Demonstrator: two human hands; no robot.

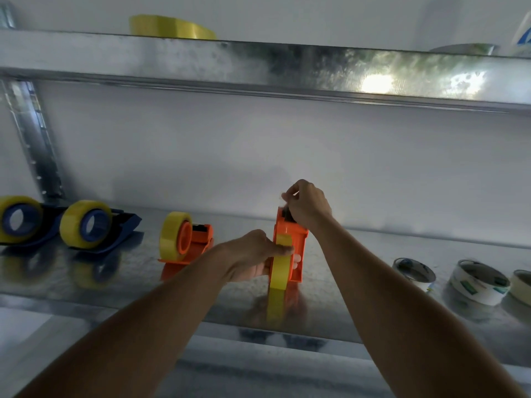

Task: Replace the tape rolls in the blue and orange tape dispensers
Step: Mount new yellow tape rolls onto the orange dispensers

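An orange tape dispenser point(297, 245) stands on the metal shelf point(115, 285) in the middle, with a yellow tape roll point(280, 265) mounted edge-on toward me. My left hand point(253, 255) grips that roll and the dispenser's side. My right hand point(309, 205) pinches the clear tape end above the dispenser's far cutter end. A second orange dispenser point(198, 242) with a yellow roll point(172, 239) sits to the left. Two blue dispensers point(120, 228) point(43, 225) with yellow rolls point(83, 224) point(17, 219) stand at the far left.
Three used white tape cores point(413, 272) point(478, 281) point(521, 287) lie on the shelf at the right. An upper metal shelf point(258, 64) carries a yellow roll point(169, 27) and other items point(462, 48). A perforated upright post point(34, 139) stands at the left.
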